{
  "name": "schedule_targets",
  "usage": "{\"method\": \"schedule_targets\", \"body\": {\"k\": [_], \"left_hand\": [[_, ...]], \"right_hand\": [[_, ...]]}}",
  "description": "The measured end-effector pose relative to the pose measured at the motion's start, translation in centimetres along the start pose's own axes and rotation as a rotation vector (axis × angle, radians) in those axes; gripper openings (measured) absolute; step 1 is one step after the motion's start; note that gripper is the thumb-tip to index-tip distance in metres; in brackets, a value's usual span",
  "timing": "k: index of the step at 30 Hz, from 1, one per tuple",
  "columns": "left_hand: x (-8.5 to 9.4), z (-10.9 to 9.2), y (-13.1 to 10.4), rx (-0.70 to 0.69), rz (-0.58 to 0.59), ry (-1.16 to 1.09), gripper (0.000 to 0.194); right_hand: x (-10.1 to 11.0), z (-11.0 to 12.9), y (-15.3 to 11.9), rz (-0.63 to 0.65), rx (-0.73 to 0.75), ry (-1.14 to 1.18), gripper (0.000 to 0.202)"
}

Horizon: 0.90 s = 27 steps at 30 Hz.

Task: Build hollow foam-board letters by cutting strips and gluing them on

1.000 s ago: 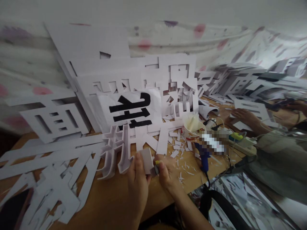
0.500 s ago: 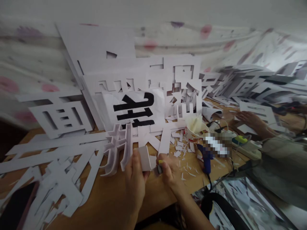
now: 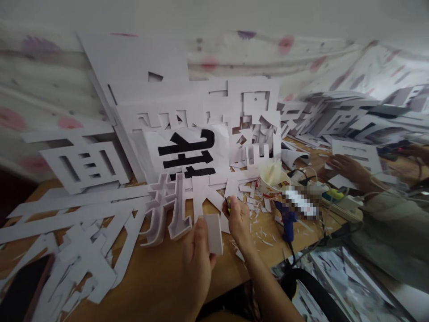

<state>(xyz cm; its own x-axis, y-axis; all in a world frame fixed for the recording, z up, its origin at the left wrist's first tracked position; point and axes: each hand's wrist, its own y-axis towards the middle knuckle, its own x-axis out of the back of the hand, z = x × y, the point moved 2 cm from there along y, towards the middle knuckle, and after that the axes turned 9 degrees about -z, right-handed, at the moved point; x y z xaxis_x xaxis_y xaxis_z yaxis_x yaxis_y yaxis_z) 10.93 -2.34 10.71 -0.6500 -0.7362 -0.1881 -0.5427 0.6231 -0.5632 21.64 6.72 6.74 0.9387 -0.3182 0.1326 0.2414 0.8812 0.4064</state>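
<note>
My left hand (image 3: 199, 250) is closed on a small white foam board piece (image 3: 214, 233), thumb on its near face. Up and to the right, my right hand (image 3: 237, 219) grips what looks like a utility knife (image 3: 229, 205); only a bit of yellow and black shows between the fingers. The knife is apart from the piece, above flat white letter strokes (image 3: 204, 194) on the wooden table (image 3: 147, 273). Left of these stands a hollow white letter form (image 3: 164, 208) with thin raised walls.
A blue glue gun (image 3: 288, 221) and a paper cup (image 3: 273, 179) are on the right, near a power strip (image 3: 345, 205). White scraps (image 3: 259, 223) litter the table. A dark phone (image 3: 27, 286) lies front left. At right, another person's hand (image 3: 350, 167) touches a white board.
My right hand has moved up, away from the foam board piece. My left hand has shifted slightly right and down with the piece, turning it.
</note>
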Motion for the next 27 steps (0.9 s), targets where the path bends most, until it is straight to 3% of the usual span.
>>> {"method": "schedule_targets", "body": {"k": [7,11,15,17,20,22,27], "left_hand": [[-0.4,-1.7,2.7,-0.351,0.09,-0.07,0.051],[-0.5,-2.6,3.5,-0.32,0.101,-0.137,0.04],[0.3,-3.5,5.4,-0.327,0.096,-0.155,0.038],[1.4,-4.4,7.2,-0.417,0.026,-0.117,0.04],[3.6,-6.2,10.0,-0.61,-0.197,-0.029,0.043],[4.5,-7.6,11.5,-0.744,-0.284,0.086,0.044],[4.2,-9.7,14.2,-0.871,-0.353,0.419,0.043]], "right_hand": [[1.2,0.9,-1.5,0.056,-0.101,0.062,0.063],[1.1,-0.2,-1.2,0.081,-0.391,0.328,0.064],[0.7,-1.0,-1.0,0.272,-0.66,0.679,0.065],[0.8,-1.3,-1.3,0.382,-0.769,0.808,0.065],[0.9,-2.2,-2.1,0.522,-0.906,1.004,0.061],[0.4,-3.0,-2.8,0.616,-0.966,1.152,0.06],[-2.1,-4.4,-4.9,0.791,-1.038,1.617,0.057]]}}
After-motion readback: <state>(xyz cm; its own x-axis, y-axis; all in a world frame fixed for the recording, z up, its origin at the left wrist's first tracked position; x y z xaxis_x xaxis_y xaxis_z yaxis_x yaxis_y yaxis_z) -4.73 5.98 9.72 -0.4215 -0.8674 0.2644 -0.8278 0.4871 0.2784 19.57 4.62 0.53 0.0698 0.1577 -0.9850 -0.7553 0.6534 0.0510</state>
